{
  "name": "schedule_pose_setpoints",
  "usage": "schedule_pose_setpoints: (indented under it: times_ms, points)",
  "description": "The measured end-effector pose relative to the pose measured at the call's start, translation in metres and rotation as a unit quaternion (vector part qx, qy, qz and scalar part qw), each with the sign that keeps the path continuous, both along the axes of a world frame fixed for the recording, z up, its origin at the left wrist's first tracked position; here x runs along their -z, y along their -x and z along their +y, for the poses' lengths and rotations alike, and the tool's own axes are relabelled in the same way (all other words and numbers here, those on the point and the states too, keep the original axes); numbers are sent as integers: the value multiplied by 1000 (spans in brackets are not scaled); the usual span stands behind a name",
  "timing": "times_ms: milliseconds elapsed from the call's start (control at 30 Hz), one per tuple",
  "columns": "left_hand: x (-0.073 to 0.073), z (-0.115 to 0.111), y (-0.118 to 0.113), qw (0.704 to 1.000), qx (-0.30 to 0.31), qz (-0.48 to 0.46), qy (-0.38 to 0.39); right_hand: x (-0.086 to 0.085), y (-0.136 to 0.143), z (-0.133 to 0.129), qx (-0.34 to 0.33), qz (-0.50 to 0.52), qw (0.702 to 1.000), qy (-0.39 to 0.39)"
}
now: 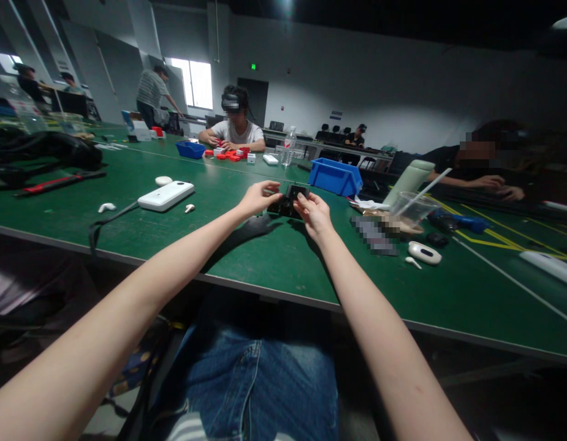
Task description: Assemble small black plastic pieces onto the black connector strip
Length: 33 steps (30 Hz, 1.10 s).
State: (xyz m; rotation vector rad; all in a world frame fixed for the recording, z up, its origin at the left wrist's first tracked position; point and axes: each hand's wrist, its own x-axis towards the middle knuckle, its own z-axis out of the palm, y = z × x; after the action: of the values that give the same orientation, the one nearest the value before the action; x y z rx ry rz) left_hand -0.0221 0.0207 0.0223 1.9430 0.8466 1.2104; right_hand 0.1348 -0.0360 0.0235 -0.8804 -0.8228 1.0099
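Note:
Small black parts [287,208] lie together on the green table [274,257] in front of me. My right hand [314,213] pinches a small black block [297,192] between thumb and fingers, just above those parts. On the other side my left hand [263,197] reaches in, its thumb and fingers apart near the dark parts' left end. I cannot make out whether its fingertips touch them. The exact shape of the dark parts is hard to tell.
A blue bin [334,176] stands behind my right hand. On the left lie a white power bank [166,196] with a strap and earbuds. To the right are a green bottle [408,182], a plastic cup and an earbud case [425,253]. Across sits a person with red pieces.

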Motion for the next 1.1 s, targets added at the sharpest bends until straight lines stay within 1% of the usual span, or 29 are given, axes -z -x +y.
schedule_pose_setpoints:
  times_ms: [33, 67, 100, 167, 267, 367, 467, 567, 800, 1000, 1100]
  points:
    - [1, 2, 3, 996, -36, 58, -61, 0, -1, 0, 5, 6, 1000, 2]
    - [3, 3, 5, 984, -58, 122, -117, -1, -1, 0, 8, 11, 1000, 3]
    - [5, 5, 7, 967, -68, 185, -161, -1, -1, 0, 11, 15, 1000, 4]
    - [10, 7, 10, 934, -72, 280, -212, -2, -2, -1, 18, 20, 1000, 7]
    - [18, 9, 9, 902, -80, 354, -232, -2, -1, -1, 28, 28, 999, 12]
    - [24, 8, 5, 887, -96, 400, -208, -2, 0, -2, 27, 39, 999, 16]
    - [25, 6, 2, 881, -87, 427, -182, -2, 0, -2, 25, 44, 999, 18]
    - [23, 4, 2, 881, -78, 434, -171, -1, -2, -1, 36, 42, 998, 22]
    - [19, 1, 2, 882, -72, 436, -163, 8, -13, 11, 91, 62, 993, 35]
    - [18, 3, 4, 882, -66, 436, -165, 16, -27, 23, 163, 63, 984, 37]
    - [16, 8, 9, 882, -79, 434, -167, 16, -30, 24, 173, 78, 981, 41]
